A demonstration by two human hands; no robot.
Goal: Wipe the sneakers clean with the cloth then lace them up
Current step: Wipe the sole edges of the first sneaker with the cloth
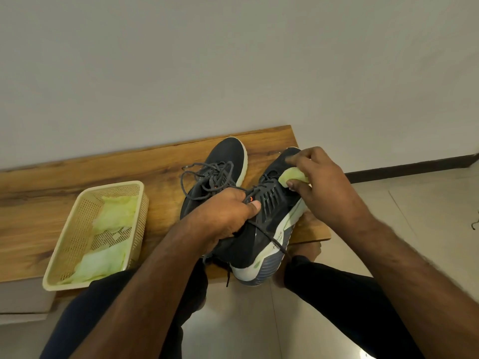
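A cream mesh basket (77,229) sits at the left on the wooden bench (64,182), its near end reaching the bench's front edge. Pale green cloths (114,213) lie crumpled inside it.

To its right, two dark sneakers with pale soles stand side by side on the bench, toes pointing toward the wall (233,60). The left sneaker (225,156) lies flat, its grey laces (207,177) loose and tangled over the tongue. The left hand (223,216) comes in over it and grips the right sneaker (269,211) at the collar, fingers curled into the opening, thumb pressed on the lacing near an orange lace tip. A loose lace trails down the shoe's side toward the heel, which juts past the bench's front edge.

The right hand (318,180) rests on the toe and outer side of the right sneaker, fingers and thumb clamped on a folded pale green cloth (290,177) held against the upper beside the eyelets. The index finger stretches forward onto the toe.

Below, the person's knees in dark trousers (337,286) frame a pale tiled floor (414,216), and a dark skirting strip runs along the wall at the right.
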